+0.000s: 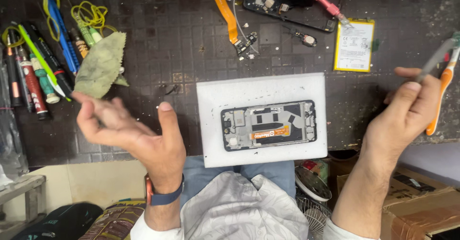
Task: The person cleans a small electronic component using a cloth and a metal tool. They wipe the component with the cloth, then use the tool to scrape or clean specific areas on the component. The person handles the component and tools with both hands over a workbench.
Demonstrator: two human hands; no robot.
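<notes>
An opened phone frame (268,125) lies on a white foam pad (211,101) at the near edge of a dark work mat. My left hand (129,130) is raised left of the pad, palm up, fingers spread and blurred, holding nothing. My right hand (407,110) is raised to the right of the pad and pinches a thin grey tool (438,58) between thumb and fingers, its tip pointing up and right. Neither hand touches the phone frame.
Screwdrivers and pens (38,67) and a crumpled greenish cloth (100,65) lie at the left. A second opened phone (287,3), an orange flex cable (225,10), a yellow-edged battery (354,46) and an orange-white toothbrush (443,89) lie farther back and right. Cardboard boxes (417,206) sit below right.
</notes>
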